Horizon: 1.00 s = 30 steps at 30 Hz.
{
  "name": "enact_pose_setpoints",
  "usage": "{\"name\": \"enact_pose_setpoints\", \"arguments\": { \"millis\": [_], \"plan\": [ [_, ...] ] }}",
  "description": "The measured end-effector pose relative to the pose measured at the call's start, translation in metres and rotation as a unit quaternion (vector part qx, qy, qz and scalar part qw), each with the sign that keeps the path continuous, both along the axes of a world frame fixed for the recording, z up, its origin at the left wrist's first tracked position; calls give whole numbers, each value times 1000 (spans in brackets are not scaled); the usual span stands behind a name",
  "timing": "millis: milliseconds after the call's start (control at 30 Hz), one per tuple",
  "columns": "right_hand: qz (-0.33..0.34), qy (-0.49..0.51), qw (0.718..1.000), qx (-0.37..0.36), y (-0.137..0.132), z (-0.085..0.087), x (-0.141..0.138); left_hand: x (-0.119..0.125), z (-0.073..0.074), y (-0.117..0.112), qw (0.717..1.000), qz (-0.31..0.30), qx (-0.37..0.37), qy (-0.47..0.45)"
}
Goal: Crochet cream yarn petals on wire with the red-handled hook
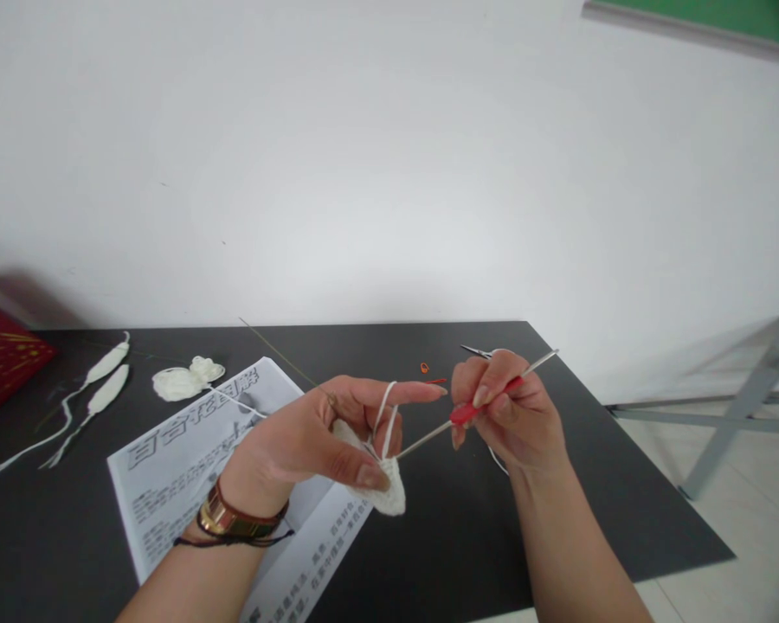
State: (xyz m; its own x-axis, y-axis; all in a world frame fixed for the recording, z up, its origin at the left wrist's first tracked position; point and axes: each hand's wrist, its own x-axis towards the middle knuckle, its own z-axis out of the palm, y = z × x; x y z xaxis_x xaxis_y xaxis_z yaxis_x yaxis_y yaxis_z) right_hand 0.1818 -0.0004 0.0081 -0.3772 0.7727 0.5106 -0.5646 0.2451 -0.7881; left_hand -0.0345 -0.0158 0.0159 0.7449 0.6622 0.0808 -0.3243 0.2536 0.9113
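Between the thumb and fingers of my left hand is a white crochet piece. White yarn loops over the outstretched left index finger and runs down to the piece. My right hand grips a crochet hook by its red handle, with the metal shaft pointing left. The hook's tip meets the crochet piece near its upper edge; the tip itself is hard to make out. A thin wire sticks out up and left from behind my left hand.
A printed sheet lies under my left arm on the black table. Left of it are a white yarn bundle, two white crocheted pieces with tails, and a red box. Scissors and an orange stitch marker lie behind my hands.
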Motion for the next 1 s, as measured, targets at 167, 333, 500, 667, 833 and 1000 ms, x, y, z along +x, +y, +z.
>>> {"name": "enact_pose_setpoints", "arguments": {
  "millis": [167, 333, 500, 667, 833, 1000],
  "plan": [
    [-2, -1, 1000, -11, -1, 1, -1, 0, 4, 1, 999, -19, 30, 11],
    [1, 10, 1000, -23, 0, 0, -4, 0, 9, -2, 997, 2, 64, 49],
    [7, 16, 998, -60, -1, -2, -9, -1, 8, -4, 990, 19, 112, 85],
    [-19, 8, 994, -107, -3, -1, -10, -2, 13, -4, 972, 46, 157, 169],
    [-55, -16, 991, -124, -4, 0, -9, -1, 21, -5, 964, 54, 157, 210],
    [-47, -12, 996, -79, -3, 1, -7, -1, 18, -4, 973, 47, 127, 185]
  ]
}}
